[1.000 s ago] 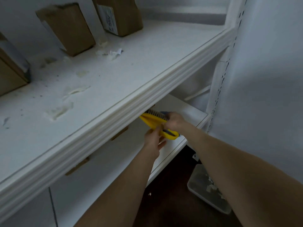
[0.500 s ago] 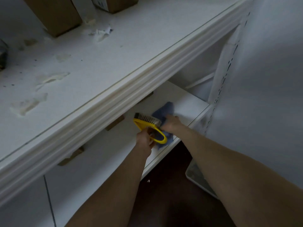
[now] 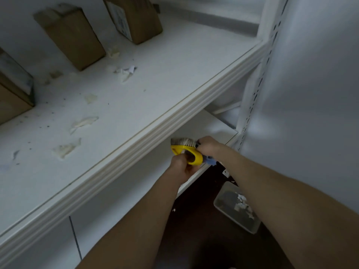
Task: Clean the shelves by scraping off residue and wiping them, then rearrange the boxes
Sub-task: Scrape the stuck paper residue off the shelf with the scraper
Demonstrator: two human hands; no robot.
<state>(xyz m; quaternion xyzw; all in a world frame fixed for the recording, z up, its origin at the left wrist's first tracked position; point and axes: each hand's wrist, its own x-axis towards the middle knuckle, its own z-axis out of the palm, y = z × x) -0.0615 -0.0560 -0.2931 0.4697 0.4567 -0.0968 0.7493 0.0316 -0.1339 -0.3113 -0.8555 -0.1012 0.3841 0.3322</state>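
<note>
Left hand [image 3: 181, 166]: fingers curled round the loop handle of the yellow brush [image 3: 180, 148], centre of frame, bristles turned upward.
Right hand [image 3: 208, 146]: touching the brush on its right side, fingers closed on a blue cloth [image 3: 210, 162]; only a corner of the cloth shows below the hand.
Lower shelf [image 3: 209, 125]: both hands sit over its front edge, right of centre. Whether the cloth touches the surface cannot be told.
Upper shelf [image 3: 174, 74]: fills the upper left; carries pale residue patches [image 3: 83, 122], dark specks and torn paper scraps [image 3: 126, 71]. Judged not yet cleaned.
Boxes [image 3: 71, 35]: three brown boxes along the back of the upper shelf, upper left, not yet rearranged.
Tray [image 3: 233, 210]: clear, on the dark floor at lower right, holding scraps.
Risk, drop: both tools crowd one spot; a loose grip lets brush or cloth fall to the floor.
Risk, spread: loosened debris swept off the edge may miss the tray.
Risk, boxes: brushing near them may push dirt against them or tip them.
</note>
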